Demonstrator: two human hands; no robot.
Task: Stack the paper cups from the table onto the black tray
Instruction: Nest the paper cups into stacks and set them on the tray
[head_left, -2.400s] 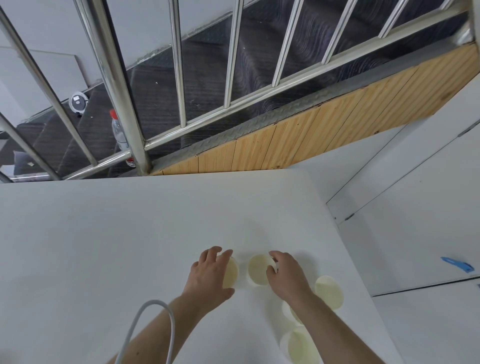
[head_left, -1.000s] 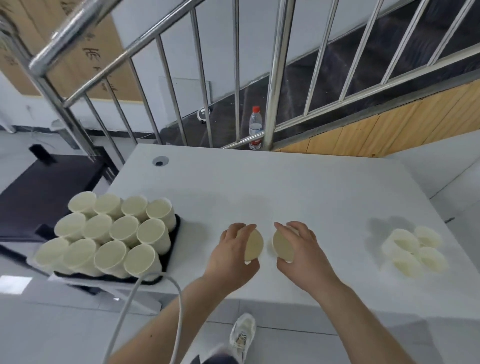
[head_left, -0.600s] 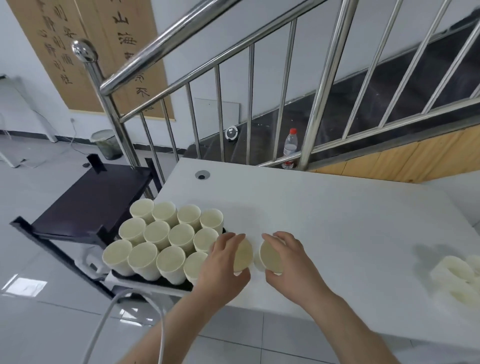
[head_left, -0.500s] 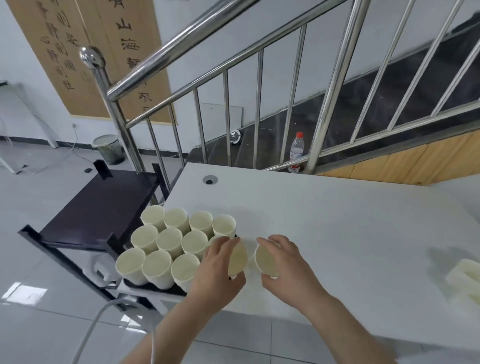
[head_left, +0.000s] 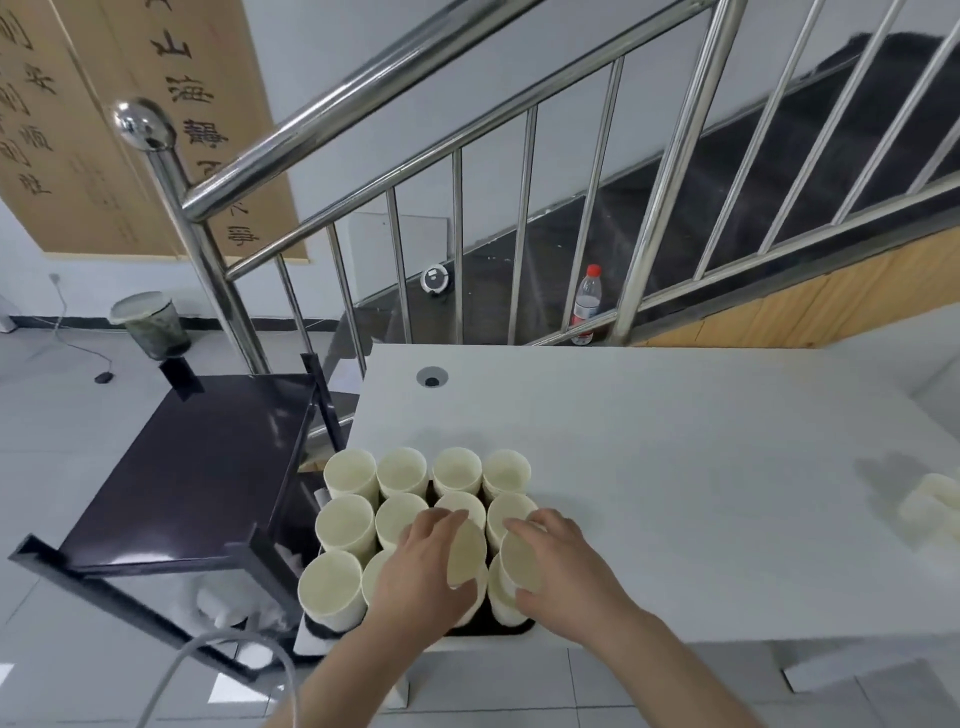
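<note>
White laminate covers the bench (head_left: 675, 467), which runs along a stainless-steel stair railing (head_left: 670, 171). Off its left end stands a dark cart (head_left: 197, 467). At the bench's near-left corner sits the black tray (head_left: 511, 627), mostly hidden under upright stacks of paper cups (head_left: 350, 473) packed in rows of four. A smaller cluster of loose cups (head_left: 930, 509) lies blurred at the right edge of the bench, well apart from the tray. The left hand (head_left: 421, 577) hovers over the tray's near rows, its fingers curled round a paper cup (head_left: 466, 553) tipped so that its mouth faces the camera. Just beside it the right hand (head_left: 563, 566) grips a second cup (head_left: 520, 564) the same way, over the tray's near-right stack. A clear water bottle (head_left: 586, 304) with a red cap stands behind the railing on the stairs.
</note>
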